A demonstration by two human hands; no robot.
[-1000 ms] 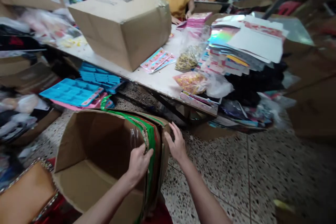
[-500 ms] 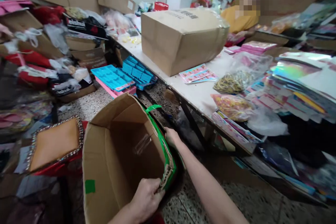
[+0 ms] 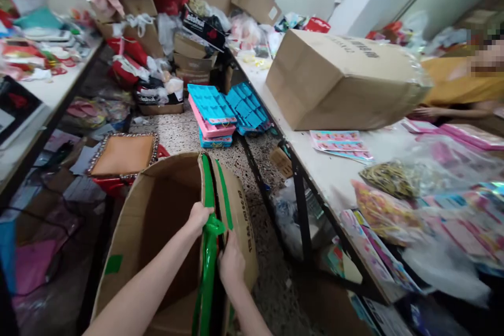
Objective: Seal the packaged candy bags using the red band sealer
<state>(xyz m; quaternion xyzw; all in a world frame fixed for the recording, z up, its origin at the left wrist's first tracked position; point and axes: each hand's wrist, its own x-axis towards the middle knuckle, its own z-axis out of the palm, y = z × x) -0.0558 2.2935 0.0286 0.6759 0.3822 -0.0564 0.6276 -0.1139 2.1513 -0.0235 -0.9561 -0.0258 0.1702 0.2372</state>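
An open brown cardboard box [image 3: 153,220] stands on the floor right in front of me, its right wall edged with green tape [image 3: 208,252]. My left hand [image 3: 199,217] is closed on the top edge of that wall, by the tape. Pressed against the wall's outer side just below is my right hand [image 3: 231,261], fingers curled on the green tape. The inside of the box looks bare.
A long table [image 3: 315,163] runs along my right, bearing a big shut carton [image 3: 342,81], sticker sheets and plastic bags. Blue and pink trays [image 3: 220,110] are stacked on the floor ahead. A framed brown board [image 3: 124,155] lies left of the box. A person in yellow [image 3: 464,84] sits at far right.
The view has swung left and the box wall now stands upright. My left hand moved up to the wall's top edge, and my right hand came down beside it onto the tape.
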